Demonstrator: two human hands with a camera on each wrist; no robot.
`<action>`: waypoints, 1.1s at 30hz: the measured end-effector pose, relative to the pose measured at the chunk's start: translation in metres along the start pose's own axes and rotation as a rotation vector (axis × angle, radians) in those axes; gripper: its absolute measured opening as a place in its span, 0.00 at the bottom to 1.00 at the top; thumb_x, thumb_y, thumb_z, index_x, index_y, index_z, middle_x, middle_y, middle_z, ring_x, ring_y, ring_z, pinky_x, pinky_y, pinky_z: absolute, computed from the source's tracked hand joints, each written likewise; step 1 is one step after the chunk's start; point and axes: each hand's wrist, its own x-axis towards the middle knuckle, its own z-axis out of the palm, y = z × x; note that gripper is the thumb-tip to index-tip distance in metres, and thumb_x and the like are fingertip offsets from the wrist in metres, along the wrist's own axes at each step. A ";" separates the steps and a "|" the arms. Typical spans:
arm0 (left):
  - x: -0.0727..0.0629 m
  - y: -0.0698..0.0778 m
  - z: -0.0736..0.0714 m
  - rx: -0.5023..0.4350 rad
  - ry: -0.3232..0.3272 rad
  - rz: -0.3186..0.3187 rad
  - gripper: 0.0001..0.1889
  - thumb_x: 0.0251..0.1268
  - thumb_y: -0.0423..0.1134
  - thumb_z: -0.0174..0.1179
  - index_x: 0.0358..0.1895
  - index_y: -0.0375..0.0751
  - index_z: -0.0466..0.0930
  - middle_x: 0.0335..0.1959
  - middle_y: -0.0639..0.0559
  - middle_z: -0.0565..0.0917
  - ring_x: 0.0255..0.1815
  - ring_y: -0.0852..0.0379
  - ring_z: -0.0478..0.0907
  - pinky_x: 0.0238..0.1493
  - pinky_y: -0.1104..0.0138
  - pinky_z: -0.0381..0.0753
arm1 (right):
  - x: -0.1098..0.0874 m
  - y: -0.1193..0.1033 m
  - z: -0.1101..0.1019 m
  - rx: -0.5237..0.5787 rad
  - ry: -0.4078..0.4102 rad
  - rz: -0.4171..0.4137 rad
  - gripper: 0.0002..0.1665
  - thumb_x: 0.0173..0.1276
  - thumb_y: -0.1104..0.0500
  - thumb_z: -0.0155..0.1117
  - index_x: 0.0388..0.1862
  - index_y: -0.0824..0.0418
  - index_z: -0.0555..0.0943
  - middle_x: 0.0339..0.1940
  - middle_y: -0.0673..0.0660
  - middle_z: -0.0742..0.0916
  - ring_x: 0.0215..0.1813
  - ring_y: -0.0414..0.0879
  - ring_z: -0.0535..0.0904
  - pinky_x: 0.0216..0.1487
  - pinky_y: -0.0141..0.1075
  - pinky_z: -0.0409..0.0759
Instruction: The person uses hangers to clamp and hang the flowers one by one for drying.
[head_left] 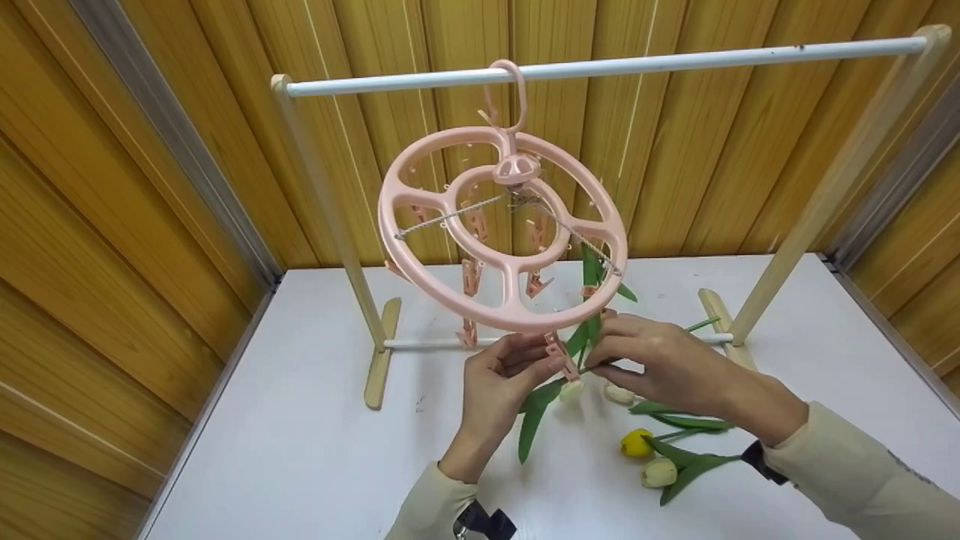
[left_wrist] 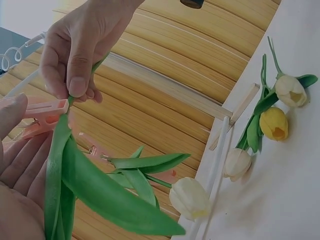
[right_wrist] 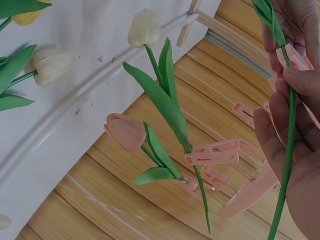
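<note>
A pink round clip hanger hangs by its hook from a rack's white rod. At its near rim my left hand grips a pink clothespin. My right hand pinches the green stem of an artificial tulip right at the clothespin's tip. Its broad leaves hang below the clothespin in the left wrist view, and its bloom lies outside that view. Beyond my hands, a white tulip and a pink tulip hang bloom down from other clothespins.
On the white table lie a yellow tulip and white tulips with green leaves. The rack's wooden posts stand either side on flat feet, joined low down by a white bar. Wood-patterned panels rise behind.
</note>
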 end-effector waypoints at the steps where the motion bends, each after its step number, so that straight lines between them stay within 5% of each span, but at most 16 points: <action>1: -0.001 0.000 -0.001 0.006 0.001 0.008 0.17 0.63 0.30 0.76 0.54 0.31 0.88 0.46 0.45 0.92 0.49 0.47 0.90 0.52 0.56 0.90 | 0.000 0.000 0.000 0.000 -0.002 0.008 0.21 0.57 0.75 0.81 0.45 0.56 0.88 0.48 0.49 0.88 0.50 0.45 0.86 0.64 0.22 0.76; 17: -0.019 -0.002 -0.027 0.074 0.023 0.124 0.15 0.64 0.28 0.75 0.53 0.31 0.88 0.47 0.44 0.92 0.48 0.43 0.90 0.50 0.56 0.90 | -0.013 0.006 -0.008 -0.055 -0.027 0.084 0.21 0.55 0.75 0.83 0.43 0.56 0.88 0.45 0.47 0.87 0.45 0.42 0.86 0.51 0.20 0.81; 25: -0.027 -0.008 -0.048 0.110 0.060 0.058 0.12 0.65 0.28 0.74 0.48 0.25 0.87 0.43 0.44 0.92 0.46 0.45 0.91 0.48 0.61 0.91 | -0.015 0.010 -0.012 -0.065 -0.028 0.101 0.22 0.54 0.76 0.83 0.42 0.55 0.89 0.42 0.46 0.86 0.42 0.40 0.85 0.47 0.18 0.81; 33: -0.023 -0.010 -0.063 0.174 0.144 0.014 0.13 0.63 0.31 0.76 0.49 0.29 0.89 0.43 0.45 0.92 0.45 0.48 0.91 0.50 0.61 0.90 | -0.018 0.014 -0.016 -0.088 -0.045 0.129 0.22 0.55 0.76 0.82 0.43 0.55 0.89 0.43 0.46 0.87 0.43 0.40 0.85 0.44 0.31 0.89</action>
